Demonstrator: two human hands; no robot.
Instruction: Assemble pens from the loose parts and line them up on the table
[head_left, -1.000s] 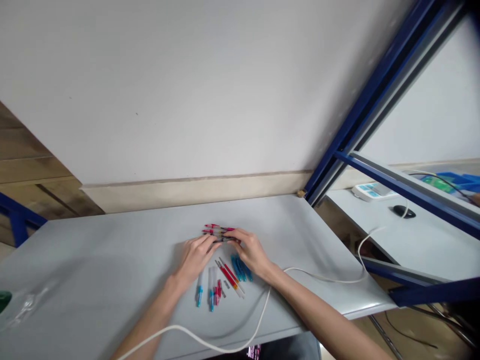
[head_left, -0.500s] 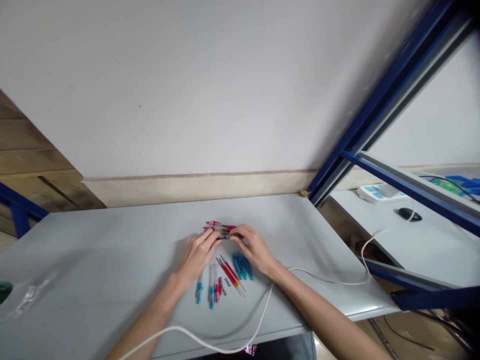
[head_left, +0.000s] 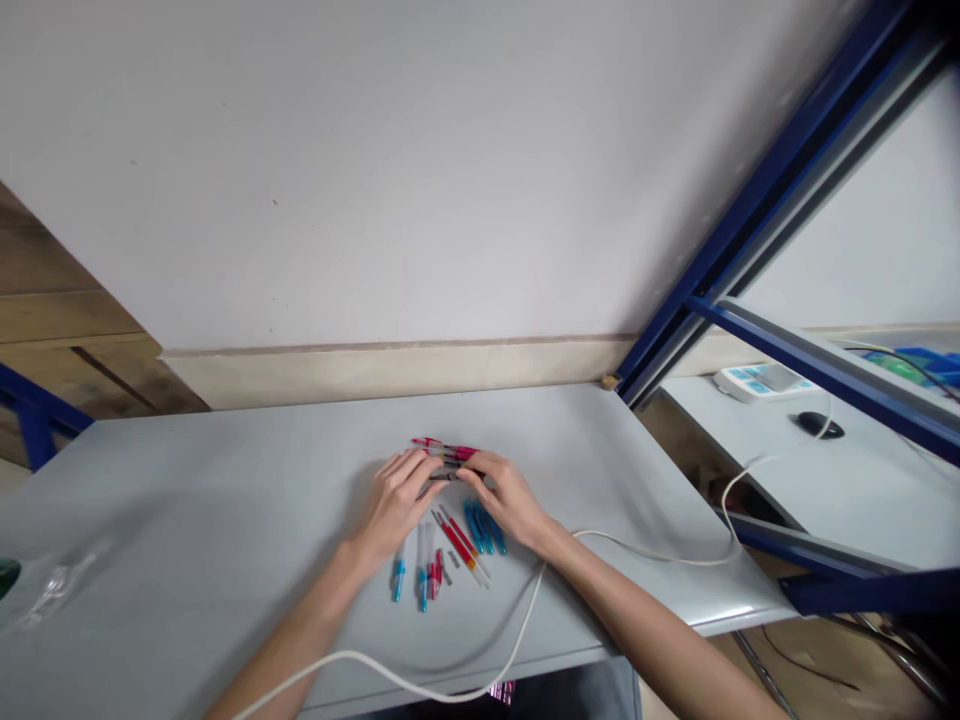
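My left hand (head_left: 396,498) and my right hand (head_left: 504,492) face each other near the table's middle, fingers pinched on a thin dark pen (head_left: 444,477) between them. The fingers cover both its ends. Just beyond lie pens with red parts (head_left: 450,449), partly hidden by the fingers. Nearer me are red refills (head_left: 459,537), clear barrels with blue grips (head_left: 424,570) and small red pen parts (head_left: 436,577). Several blue pen parts (head_left: 484,528) rest beside my right wrist.
A white cable (head_left: 420,690) runs across the table's (head_left: 247,520) front and over to the right. Clear plastic wrap (head_left: 56,590) lies at the left. Past the blue frame (head_left: 720,235), a second table holds a black mouse (head_left: 820,425) and a white power strip (head_left: 757,382).
My left hand has shifted slightly forward, and its fingers now cover a red pen tip that showed before. My right hand stays nearly in place.
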